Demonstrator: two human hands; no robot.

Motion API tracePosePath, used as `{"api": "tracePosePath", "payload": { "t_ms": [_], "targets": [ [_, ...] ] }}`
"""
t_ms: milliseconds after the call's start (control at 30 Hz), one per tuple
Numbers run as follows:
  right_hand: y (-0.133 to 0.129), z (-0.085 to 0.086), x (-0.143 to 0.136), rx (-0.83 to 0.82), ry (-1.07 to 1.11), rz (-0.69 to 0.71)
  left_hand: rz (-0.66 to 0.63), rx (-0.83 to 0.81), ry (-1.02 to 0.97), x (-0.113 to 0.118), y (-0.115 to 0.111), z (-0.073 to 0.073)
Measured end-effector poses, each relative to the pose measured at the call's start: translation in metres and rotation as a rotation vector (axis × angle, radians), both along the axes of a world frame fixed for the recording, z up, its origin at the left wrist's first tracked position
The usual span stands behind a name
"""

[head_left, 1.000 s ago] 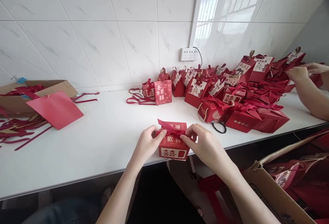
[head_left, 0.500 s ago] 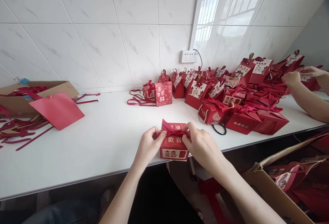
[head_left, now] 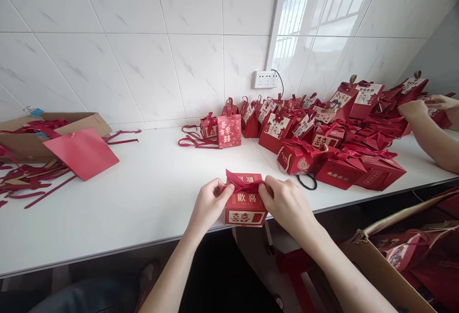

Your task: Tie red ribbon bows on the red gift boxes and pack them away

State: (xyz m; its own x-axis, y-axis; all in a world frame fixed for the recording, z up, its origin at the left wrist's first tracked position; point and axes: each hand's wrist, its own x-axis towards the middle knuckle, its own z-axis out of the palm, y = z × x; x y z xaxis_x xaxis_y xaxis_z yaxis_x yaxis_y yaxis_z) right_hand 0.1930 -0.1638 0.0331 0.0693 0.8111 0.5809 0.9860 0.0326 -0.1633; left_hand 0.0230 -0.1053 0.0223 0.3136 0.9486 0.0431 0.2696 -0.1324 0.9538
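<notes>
A small red gift box [head_left: 246,210] with gold and white Chinese characters stands at the table's front edge. Across its top runs a red ribbon [head_left: 247,187], tied at the middle, with one pointed end sticking up to the left. My left hand [head_left: 212,203] pinches the ribbon at the box's left side between thumb and forefinger. On the right side my right hand [head_left: 285,203] is closed on the ribbon's other part, fingers curled over it. Both hands are close against the box; the fingertips of the right one are partly hidden.
Many red gift boxes [head_left: 337,172] crowd the table's right side. A cardboard box [head_left: 81,124] with ribbons, loose ribbons and a red card [head_left: 84,152] lie left. Another person's hands [head_left: 416,112] work at far right. Below right stands an open carton [head_left: 380,267].
My right hand has shifted slightly right and down along the ribbon, and the box sits a little lower in view. The left hand keeps its pinch.
</notes>
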Motion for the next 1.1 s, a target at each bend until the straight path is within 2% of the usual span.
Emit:
{"api": "tracePosePath", "payload": {
  "t_ms": [100,233,433,600,767,867,1033,1100],
  "targets": [
    [0.0,0.002,-0.002,-0.038,-0.062,0.038,0.004,0.0,-0.003,0.0,-0.001,0.0],
    [-0.005,0.009,-0.005,-0.132,-0.047,-0.012,-0.004,-0.004,0.003,-0.001,0.0,0.0],
    [-0.007,0.01,-0.003,-0.051,-0.06,0.045,0.012,0.006,-0.01,0.0,-0.001,-0.002],
    [0.003,0.004,-0.006,-0.028,-0.118,-0.048,0.049,0.021,-0.033,0.001,-0.006,0.0],
    [0.009,0.008,-0.01,-0.142,-0.054,-0.108,0.105,0.032,-0.036,-0.003,-0.009,0.003],
    [0.008,0.01,-0.004,-0.231,0.076,-0.012,0.094,0.032,-0.03,-0.007,-0.008,0.002],
    [0.003,0.016,0.018,-0.497,0.444,0.352,0.052,-0.014,-0.065,-0.009,-0.004,-0.003],
    [0.002,0.017,0.023,-0.59,0.59,0.453,0.027,-0.036,-0.084,-0.009,-0.003,-0.004]
  ]
}}
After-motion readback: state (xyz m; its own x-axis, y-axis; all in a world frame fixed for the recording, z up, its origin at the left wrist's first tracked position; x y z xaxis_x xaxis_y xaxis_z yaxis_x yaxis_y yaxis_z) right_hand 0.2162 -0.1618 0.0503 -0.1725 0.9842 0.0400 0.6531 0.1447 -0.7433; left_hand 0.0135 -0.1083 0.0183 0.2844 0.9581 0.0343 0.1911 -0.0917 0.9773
